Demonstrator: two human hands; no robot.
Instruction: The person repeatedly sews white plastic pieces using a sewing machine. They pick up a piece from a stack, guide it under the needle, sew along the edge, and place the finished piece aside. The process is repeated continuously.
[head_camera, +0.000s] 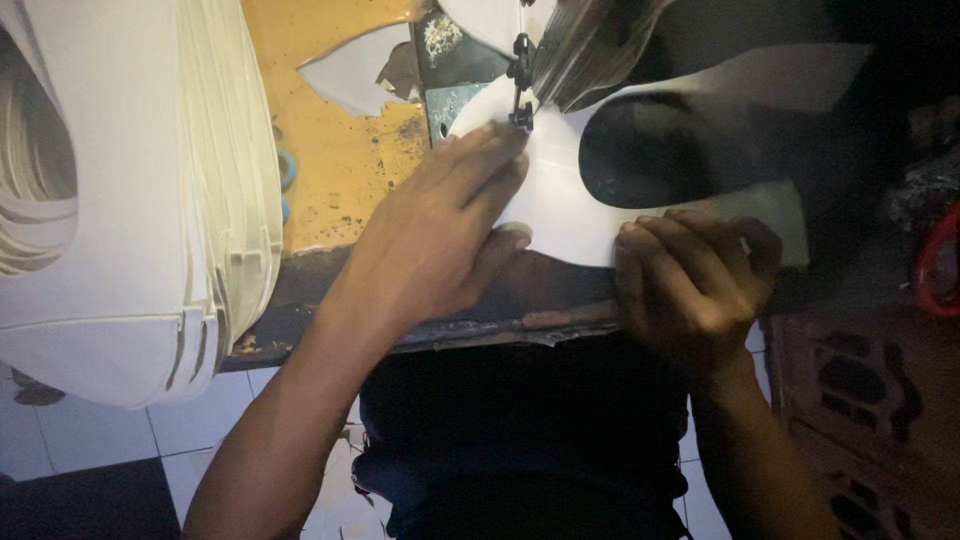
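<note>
A thin white sheet (560, 200) lies on the bench (340, 160) under the presser foot (521, 118). Left hand (440, 235) presses flat, fingers extended; right hand (690, 275) curls, pinching its near edge. Likely light, floppy (best held at edges).

Dim room: worn orange-topped worktable (340, 160) above what looks like white and dark floor tiles (190, 420).

A white cut sheet (560, 200) is pressed flat by the left hand (440, 240) beside the presser foot (521, 118); its near edge is gripped by the right hand (690, 280). A stack of white pieces (130, 200) is piled left.
</note>
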